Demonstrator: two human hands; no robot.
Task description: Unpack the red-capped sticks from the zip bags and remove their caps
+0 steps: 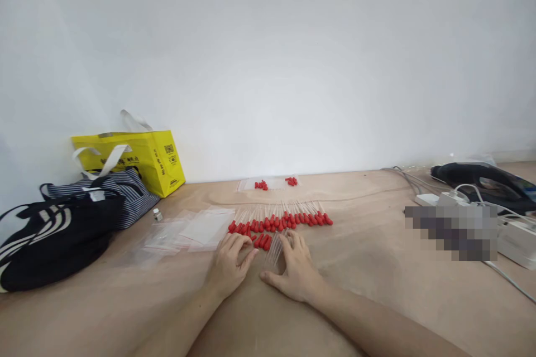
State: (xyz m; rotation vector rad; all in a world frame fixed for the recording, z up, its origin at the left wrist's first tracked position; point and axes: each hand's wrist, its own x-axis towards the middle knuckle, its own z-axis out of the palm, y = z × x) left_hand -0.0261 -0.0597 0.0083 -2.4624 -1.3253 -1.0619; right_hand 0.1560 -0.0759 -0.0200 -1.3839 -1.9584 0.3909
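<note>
On the wooden table (368,268) lies a long row of clear droppers with red rubber bulbs (285,217). Just in front of it sits a small bunch of droppers (268,245) between my two hands. My left hand (232,262) rests at the bunch's left side with its fingers curled against the red bulbs. My right hand (295,268) lies flat at the right side, fingers spread and touching the clear tubes. Clear plastic bags (192,228) lie flat to the left of the row.
Another clear bag with two little heaps of red bulbs (274,182) lies by the wall. A yellow bag (142,159), a striped bag (121,192) and a black bag (54,245) stand at the left. Power strips, cables (444,198) and a black device (481,181) fill the right side.
</note>
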